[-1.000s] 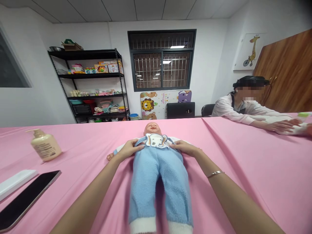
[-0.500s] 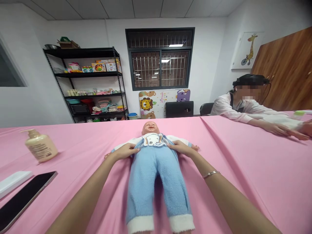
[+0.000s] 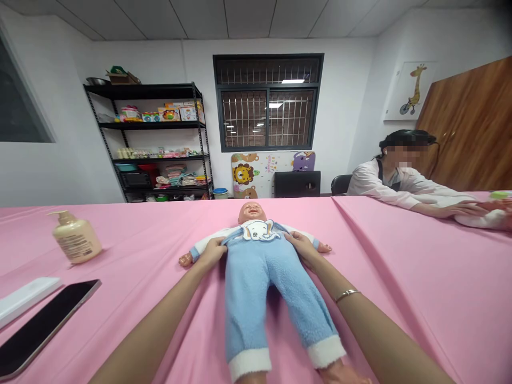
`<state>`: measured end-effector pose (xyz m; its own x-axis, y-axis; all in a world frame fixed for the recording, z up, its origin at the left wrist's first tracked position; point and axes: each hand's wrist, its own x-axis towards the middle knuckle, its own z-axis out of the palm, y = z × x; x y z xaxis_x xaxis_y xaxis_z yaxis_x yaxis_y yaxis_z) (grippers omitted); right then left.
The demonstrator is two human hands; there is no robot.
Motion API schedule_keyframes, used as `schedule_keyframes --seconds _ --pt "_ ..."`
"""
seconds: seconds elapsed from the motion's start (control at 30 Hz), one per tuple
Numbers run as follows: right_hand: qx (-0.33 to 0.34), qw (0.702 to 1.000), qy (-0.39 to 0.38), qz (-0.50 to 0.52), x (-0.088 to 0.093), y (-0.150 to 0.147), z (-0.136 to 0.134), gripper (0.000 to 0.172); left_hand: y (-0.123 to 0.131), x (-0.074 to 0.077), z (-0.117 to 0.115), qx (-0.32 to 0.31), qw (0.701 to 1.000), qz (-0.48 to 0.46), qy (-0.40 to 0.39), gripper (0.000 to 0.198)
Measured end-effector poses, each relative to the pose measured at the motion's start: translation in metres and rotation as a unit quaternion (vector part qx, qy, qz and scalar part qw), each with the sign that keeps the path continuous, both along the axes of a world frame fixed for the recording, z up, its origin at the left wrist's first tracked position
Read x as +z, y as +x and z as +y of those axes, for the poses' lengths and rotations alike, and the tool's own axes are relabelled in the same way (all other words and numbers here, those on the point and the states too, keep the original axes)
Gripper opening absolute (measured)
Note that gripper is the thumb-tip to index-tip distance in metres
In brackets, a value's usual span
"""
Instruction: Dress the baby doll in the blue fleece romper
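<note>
Along the far edge of the pink table (image 3: 400, 298), my view takes in a white room with a black shelf (image 3: 146, 138) of toys and folded cloths, a barred window (image 3: 268, 101), a giraffe picture (image 3: 410, 90) and a wooden cabinet (image 3: 468, 133). Toward the table's near left corner lies a phone (image 3: 48, 325), with a white box (image 3: 28, 301) just beside it and a lotion bottle (image 3: 76, 237) standing farther in. At the right edge, a seated co-worker (image 3: 384, 181) leans forward, with both hands (image 3: 466, 209) on a white bundle (image 3: 480, 217). Mid-table, the doll (image 3: 250, 256) lies on its back, head toward the far edge and legs in blue trousers (image 3: 248, 298) angled toward my right, feet near the bottom of my view. I have the left hand (image 3: 212, 255) and the right hand (image 3: 304, 249) on either side of its waist, touching it. The left fingers (image 3: 219, 246) and right fingers (image 3: 294, 241) lie extended and open, with no clear grip on the cloth. A bracelet (image 3: 347, 295) circles the right wrist.
</note>
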<state>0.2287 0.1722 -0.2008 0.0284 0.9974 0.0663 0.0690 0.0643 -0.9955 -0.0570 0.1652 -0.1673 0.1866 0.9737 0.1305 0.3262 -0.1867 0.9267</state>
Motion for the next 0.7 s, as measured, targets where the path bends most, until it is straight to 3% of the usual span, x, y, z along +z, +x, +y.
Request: schedule_keyframes --seconds 0.1,0.2,0.27,0.43,0.7 --pt "-0.094 0.993 0.024 -0.063 -0.01 -0.002 0.002 0.066 0.002 -0.003 0.001 0.109 0.992 -0.054 0.029 0.034" --pt "-0.17 0.972 0.058 -0.151 -0.012 -0.006 -0.002 0.059 0.006 -0.004 -0.004 0.151 0.983 -0.071 0.072 0.039" --pt "-0.201 0.957 0.08 -0.194 -0.01 -0.009 -0.006 0.054 0.009 -0.004 -0.01 0.146 0.981 -0.036 0.123 0.032" --pt "-0.222 0.951 0.099 -0.191 -0.008 -0.014 -0.007 0.05 0.013 -0.003 -0.021 0.117 0.966 0.094 0.21 0.033" --pt "-0.218 0.95 0.088 -0.203 -0.009 -0.014 -0.006 0.043 0.011 -0.001 -0.013 0.072 0.985 0.095 0.123 0.037"
